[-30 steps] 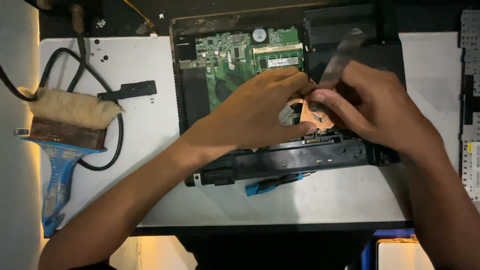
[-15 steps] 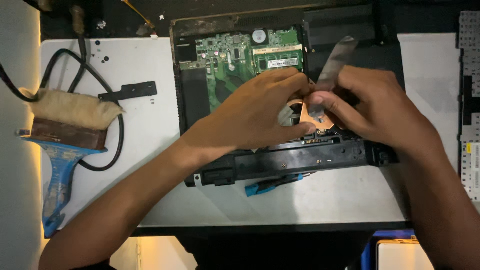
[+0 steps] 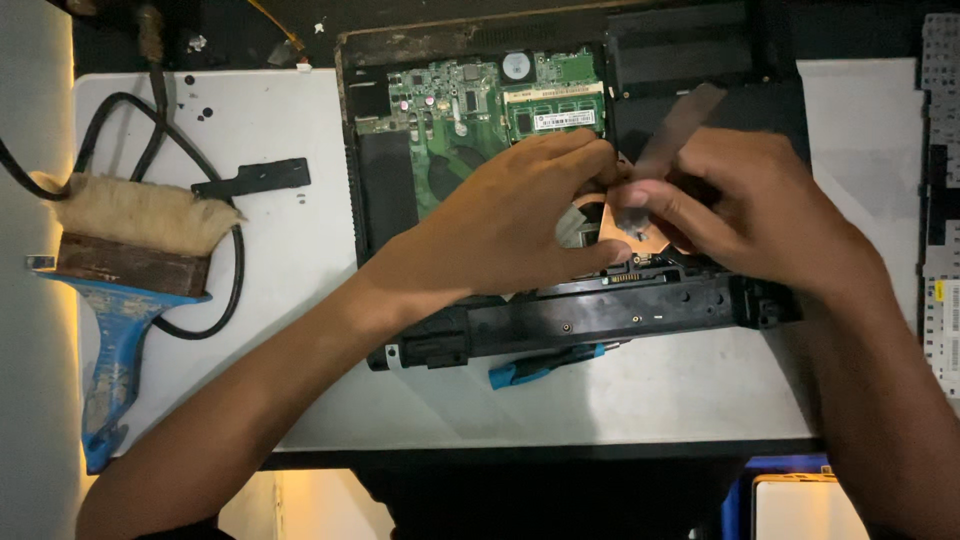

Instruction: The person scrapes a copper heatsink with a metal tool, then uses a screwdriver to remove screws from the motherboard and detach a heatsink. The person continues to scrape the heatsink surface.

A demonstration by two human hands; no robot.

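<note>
So the copper heatsink plate (image 3: 640,232) sits in the lower middle of the opened laptop chassis (image 3: 700,80), right between both hands. The right hand (image 3: 745,215) has its grip closed around a flat grey metal blade (image 3: 672,128), pinched between thumb and fingers, with the blade sticking up and away past the knuckles at a tilt. Its lower end comes down onto the copper, though the exact contact spot is hidden by the fingers. The left hand (image 3: 510,225) lies flat-ish over the board, fingertips pressed at the left edge of the copper plate; its grip is curled loosely and I can't tell if it's really holding anything or just bracing.

Just above the left grip you've got the green motherboard (image 3: 455,105) with a memory stick (image 3: 555,110) and a coin cell (image 3: 516,66). Right below both grips runs the black hinge edge of the laptop (image 3: 600,318), and poking out from under that is a blue-handled tool (image 3: 545,365).

Well off to the left of the left grip, on the white tabletop (image 3: 300,230): a small black bracket (image 3: 252,178), a fat brush with a blue handle (image 3: 125,260), and a looped black cable (image 3: 235,270). Far right of the right grip, a keyboard strip (image 3: 940,200) lies at the edge.
</note>
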